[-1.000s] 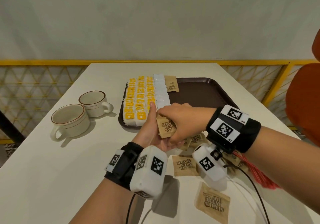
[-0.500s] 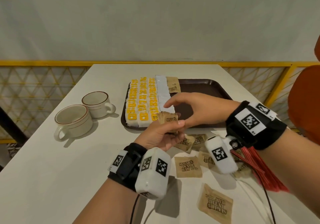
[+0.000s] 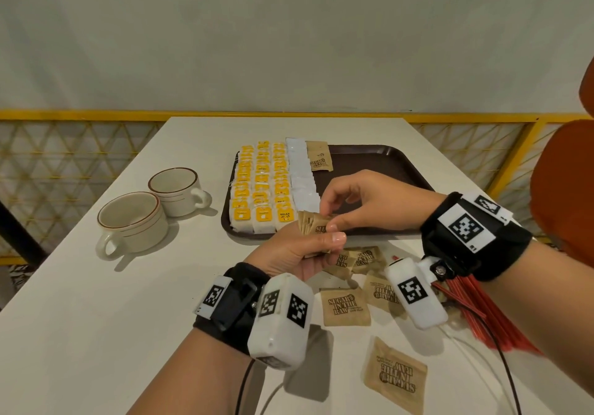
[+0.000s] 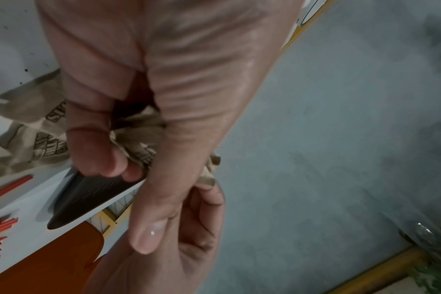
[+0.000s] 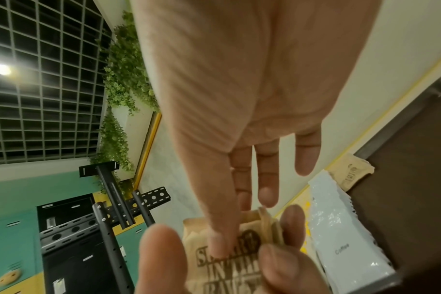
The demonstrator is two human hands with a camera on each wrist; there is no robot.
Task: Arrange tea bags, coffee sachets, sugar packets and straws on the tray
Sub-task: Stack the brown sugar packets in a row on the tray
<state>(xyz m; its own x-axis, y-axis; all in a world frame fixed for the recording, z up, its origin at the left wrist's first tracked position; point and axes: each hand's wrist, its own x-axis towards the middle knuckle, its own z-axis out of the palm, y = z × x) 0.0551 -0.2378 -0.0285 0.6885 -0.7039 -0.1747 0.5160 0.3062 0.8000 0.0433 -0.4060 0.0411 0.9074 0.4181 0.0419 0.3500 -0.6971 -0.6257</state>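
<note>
My left hand [image 3: 308, 247] grips a small stack of brown sugar packets [image 3: 313, 226] just in front of the dark brown tray [image 3: 379, 163]. My right hand [image 3: 329, 220] pinches the front packet of that stack between thumb and forefinger. The right wrist view shows the thumb on the printed packet [image 5: 229, 258]. Rows of yellow tea bags [image 3: 260, 186], a column of white coffee sachets [image 3: 302, 173] and two sugar packets [image 3: 318, 157] lie on the tray's left half. Red straws [image 3: 475, 315] lie on the table under my right wrist.
Several loose sugar packets [image 3: 345, 307] are scattered on the white table [image 3: 96, 318] near me. Two empty cups [image 3: 131, 221] stand left of the tray. The tray's right half is bare. An orange chair [image 3: 565, 189] stands at the right.
My right hand reached over the tray beside the coffee sachets, then came back to the stack. My left hand closed round the stack and lifted it slightly.
</note>
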